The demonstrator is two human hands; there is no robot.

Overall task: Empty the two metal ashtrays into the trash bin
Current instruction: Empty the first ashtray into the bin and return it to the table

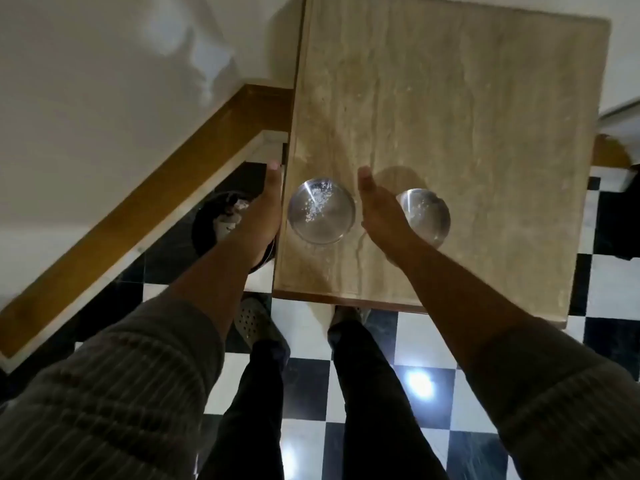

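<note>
Two round metal ashtrays stand on a beige stone-topped table (450, 98), near its front edge. The left ashtray (321, 211) holds pale ash flecks. The right ashtray (427, 213) is partly hidden behind my right hand (379, 206), which hovers between the two with fingers stretched out and holds nothing. My left hand (266, 206) reaches forward just left of the table's edge, flat and empty, beside the left ashtray. Below it on the floor sits a dark round trash bin (216, 223) with some white rubbish inside, partly covered by my forearm.
The floor is black-and-white checkered tile (426, 344). A wall with a wooden skirting board (138, 216) runs diagonally on the left, close behind the bin. My legs and feet stand at the table's front edge.
</note>
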